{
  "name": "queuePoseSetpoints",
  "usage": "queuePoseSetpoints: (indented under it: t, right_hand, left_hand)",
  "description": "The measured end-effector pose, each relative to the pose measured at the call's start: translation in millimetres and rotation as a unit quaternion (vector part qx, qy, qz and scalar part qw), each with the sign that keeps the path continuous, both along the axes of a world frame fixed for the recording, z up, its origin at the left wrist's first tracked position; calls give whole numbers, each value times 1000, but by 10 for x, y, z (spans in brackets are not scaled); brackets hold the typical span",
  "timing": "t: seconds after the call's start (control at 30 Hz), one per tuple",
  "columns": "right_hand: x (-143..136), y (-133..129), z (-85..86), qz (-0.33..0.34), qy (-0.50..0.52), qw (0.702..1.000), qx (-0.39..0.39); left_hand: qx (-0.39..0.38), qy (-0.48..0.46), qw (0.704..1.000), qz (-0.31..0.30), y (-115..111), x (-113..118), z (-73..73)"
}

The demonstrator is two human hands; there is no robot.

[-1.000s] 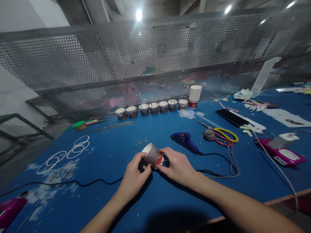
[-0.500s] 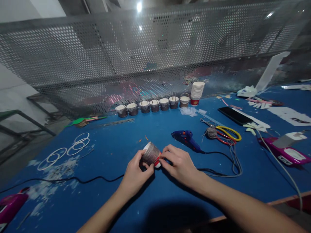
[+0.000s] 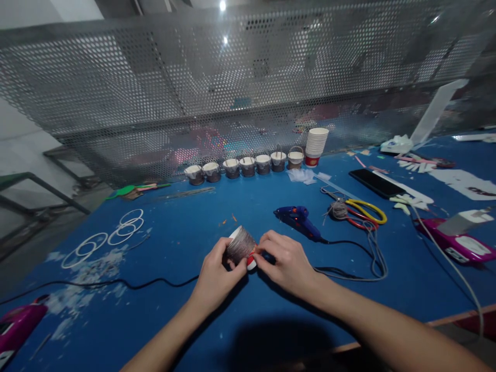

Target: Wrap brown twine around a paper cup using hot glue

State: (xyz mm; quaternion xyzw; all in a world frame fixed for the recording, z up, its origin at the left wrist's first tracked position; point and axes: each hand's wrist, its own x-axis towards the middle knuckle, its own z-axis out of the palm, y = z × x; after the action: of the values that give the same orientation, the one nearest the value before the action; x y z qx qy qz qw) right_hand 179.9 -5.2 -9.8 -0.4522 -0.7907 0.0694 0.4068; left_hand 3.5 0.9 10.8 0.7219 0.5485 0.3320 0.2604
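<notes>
We locate the cup (image 3: 242, 245) at the lower centre of the frame, tilted, its mouth toward the upper left, its side wound with grey cord (image 3: 239, 250) and its red and white lower part uncovered. Our left hand (image 3: 219, 271) holds it, thumb and fingers curled closely around the side; the cup hides some fingertips. Our right hand (image 3: 284, 261) has its fingers bent at the base, with thumb and forefinger nearly meeting; these cover part of the base, and we cannot tell whether they pinch a cord end. Both forearms are cut off by the bottom edge. A magenta device (image 3: 19, 330) is cut off at the lower left. A black cable (image 3: 116, 281) enters from the left edge and disappears behind our left hand. Beyond our right hand, right of centre, lies the glue gun (image 3: 300, 222); next to it, a ball (image 3: 339, 208) of cord partly covers the scissors (image 3: 364, 212). The phone (image 3: 375, 183) lies farther right. White rings (image 3: 126, 227) lie at left on the blue table (image 3: 174, 330). Across the centre stand small pots (image 3: 232, 169), with a stack (image 3: 316, 147) of cups at their right end. The perforated screen (image 3: 194, 77) behind them obstructs the view; the coloured shapes beyond it are indistinct.
</notes>
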Motion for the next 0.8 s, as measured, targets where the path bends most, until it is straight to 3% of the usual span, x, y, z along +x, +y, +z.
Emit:
queuePoseSetpoints:
  t: [0.6, 0.8]
  right_hand:
    - [-27, -4, 14, -25, -3, 1000, -9]
    - [-24, -10, 24, -22, 5, 1000, -13]
  left_hand:
    - [28, 11, 999, -27, -12, 4, -23]
    - [6, 1, 1000, 8, -13, 13, -2]
